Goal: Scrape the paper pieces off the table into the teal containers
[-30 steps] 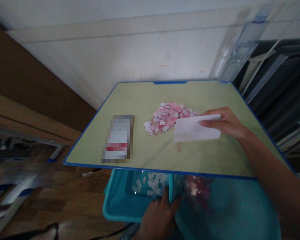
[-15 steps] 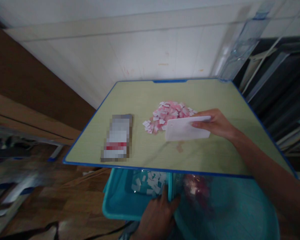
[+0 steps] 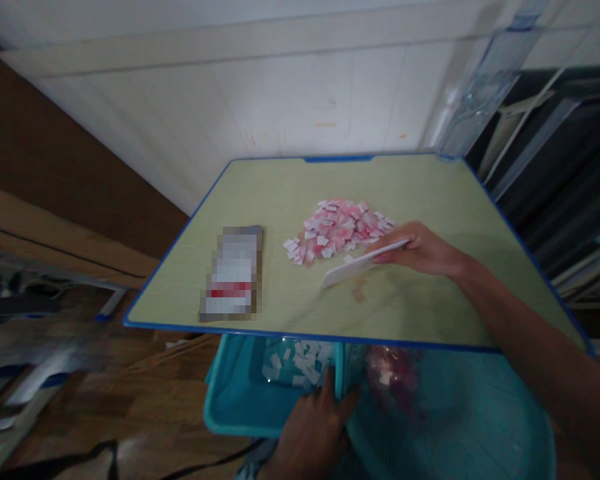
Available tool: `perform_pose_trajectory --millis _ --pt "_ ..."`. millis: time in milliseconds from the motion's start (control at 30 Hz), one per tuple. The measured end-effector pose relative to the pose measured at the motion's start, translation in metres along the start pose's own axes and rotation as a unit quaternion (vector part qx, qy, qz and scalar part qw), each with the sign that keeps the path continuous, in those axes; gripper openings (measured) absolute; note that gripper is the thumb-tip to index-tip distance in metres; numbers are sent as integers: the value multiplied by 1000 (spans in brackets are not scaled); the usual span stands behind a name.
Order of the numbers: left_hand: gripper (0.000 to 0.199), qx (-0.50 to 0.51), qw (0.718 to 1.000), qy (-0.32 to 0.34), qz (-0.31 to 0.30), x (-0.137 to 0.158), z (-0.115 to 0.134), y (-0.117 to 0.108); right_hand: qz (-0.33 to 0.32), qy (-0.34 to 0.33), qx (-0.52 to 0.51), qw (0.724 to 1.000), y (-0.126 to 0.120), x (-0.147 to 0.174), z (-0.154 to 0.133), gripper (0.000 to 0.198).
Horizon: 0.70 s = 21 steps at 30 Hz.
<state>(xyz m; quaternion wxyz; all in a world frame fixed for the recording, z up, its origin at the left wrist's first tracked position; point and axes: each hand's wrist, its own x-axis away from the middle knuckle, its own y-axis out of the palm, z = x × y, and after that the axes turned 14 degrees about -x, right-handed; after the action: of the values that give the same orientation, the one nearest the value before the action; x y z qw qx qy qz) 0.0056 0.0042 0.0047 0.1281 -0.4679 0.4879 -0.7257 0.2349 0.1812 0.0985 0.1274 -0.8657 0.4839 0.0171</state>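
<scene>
My right hand (image 3: 423,248) is closed on a thin white card-like plate (image 3: 353,268), held between thumb and fingers above the table. The plate slants, its free end pointing left and down toward the tabletop. Just behind it lies a pile of small pink and white pieces (image 3: 340,227). Below the table's front edge, my left hand (image 3: 315,427) grips the rim where a teal basin (image 3: 245,417) and a round teal basket (image 3: 510,413) meet, index finger on one side and thumb on the other. White pieces (image 3: 305,360) lie in the basin.
The folding table (image 3: 280,187) has a blue edge and stands against a white wall. A pixelated phone-like object (image 3: 233,273) lies at its left. A clear plastic bottle (image 3: 475,100) stands at the back right corner. A clear bag with reddish contents (image 3: 393,377) sits in the round basket.
My right hand has tilted the white plate from facing me to nearly edge-on, its left end now lower. My left hand stays on the rim. The pile looks unchanged.
</scene>
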Motion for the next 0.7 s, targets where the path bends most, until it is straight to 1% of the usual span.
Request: perform_pose_trajectory --millis 133,267,433,500,600,700 --pt "61 -1 1000 -5 -1 1 0 -2 -39 12 -8 999 -10 5 -6 18" --pt "55 -5 1000 -9 -1 1 1 -5 -74 30 -9 997 -23 12 -9 19" --pt "56 -13 1000 -10 21 2 1 -3 -77 77 1 994 -38 25 -9 14" --pt "55 -12 1000 -7 26 2 1 -1 -81 83 0 993 -42 28 -7 12" --pt "51 -10 999 -1 35 2 0 0 -49 63 -13 997 -40 27 -7 13" --pt "51 -13 999 0 31 1 0 -1 -6 35 -24 999 -30 20 -8 16"
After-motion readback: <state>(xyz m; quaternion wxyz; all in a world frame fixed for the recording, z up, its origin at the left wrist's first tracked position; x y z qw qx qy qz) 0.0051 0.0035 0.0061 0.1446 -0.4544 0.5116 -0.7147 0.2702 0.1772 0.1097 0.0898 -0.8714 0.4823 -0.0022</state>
